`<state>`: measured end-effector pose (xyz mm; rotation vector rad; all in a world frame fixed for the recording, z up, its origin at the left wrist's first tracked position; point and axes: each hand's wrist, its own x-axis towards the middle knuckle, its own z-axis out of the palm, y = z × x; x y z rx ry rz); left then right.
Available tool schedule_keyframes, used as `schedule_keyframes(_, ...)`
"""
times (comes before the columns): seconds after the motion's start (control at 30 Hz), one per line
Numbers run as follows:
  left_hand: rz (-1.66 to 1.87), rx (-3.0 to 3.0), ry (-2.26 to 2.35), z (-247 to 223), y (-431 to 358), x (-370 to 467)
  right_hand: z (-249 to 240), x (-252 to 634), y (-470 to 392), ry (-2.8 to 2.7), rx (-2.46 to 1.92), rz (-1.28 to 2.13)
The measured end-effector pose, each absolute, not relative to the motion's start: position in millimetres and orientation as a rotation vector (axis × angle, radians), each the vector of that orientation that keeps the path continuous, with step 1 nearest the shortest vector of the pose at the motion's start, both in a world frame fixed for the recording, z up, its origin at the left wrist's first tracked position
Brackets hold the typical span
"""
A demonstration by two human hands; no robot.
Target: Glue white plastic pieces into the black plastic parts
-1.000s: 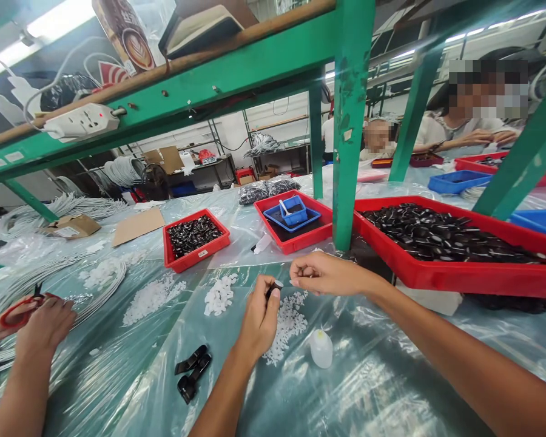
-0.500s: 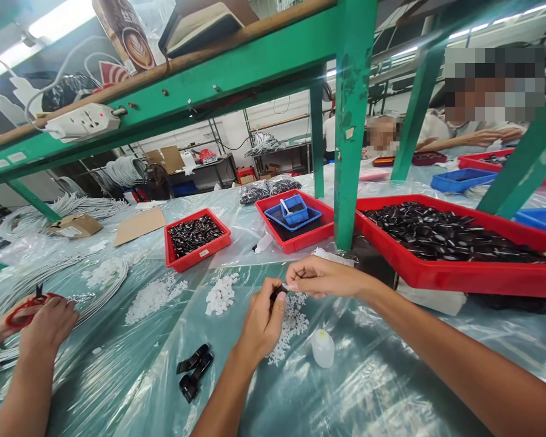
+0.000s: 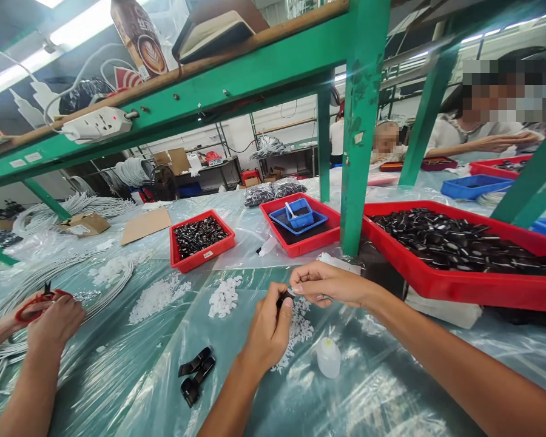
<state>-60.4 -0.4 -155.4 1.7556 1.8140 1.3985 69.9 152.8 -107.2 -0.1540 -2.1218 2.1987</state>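
Observation:
My left hand (image 3: 269, 328) is closed round a small black plastic part (image 3: 283, 297), mostly covered by the fingers. Against its upper end my right hand (image 3: 325, 284) pinches a small whitish piece (image 3: 292, 292), its exact kind too small to make out. Below the hands lies a pile of small white plastic pieces (image 3: 300, 328), partly hidden by my left hand. A translucent squeeze bottle (image 3: 329, 358) with a yellowish tip stands to the right of it. Several glossy black parts (image 3: 195, 376) rest on the plastic sheeting left of my left forearm.
More white piles (image 3: 224, 296) lie to the left. Red trays of black parts stand behind (image 3: 202, 264) and at right (image 3: 464, 285); another red tray (image 3: 300, 247) holds blue trays. A green post (image 3: 358, 133) rises ahead. At left, another person's hands (image 3: 57, 321) hold red scissors (image 3: 36, 303).
The view has shifted slightly, so the scene sits a little further right and lower. My hands stay together at the black part; the right hand's lower fingers have spread a little.

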Motion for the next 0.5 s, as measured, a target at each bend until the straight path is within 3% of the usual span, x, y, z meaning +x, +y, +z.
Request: schedule_keyframes(0.5,1.455,1.855,1.717,-155.0,-3.7,-59.0,-117.2,66.4,151.0,-2.057,-0.100,2.381)
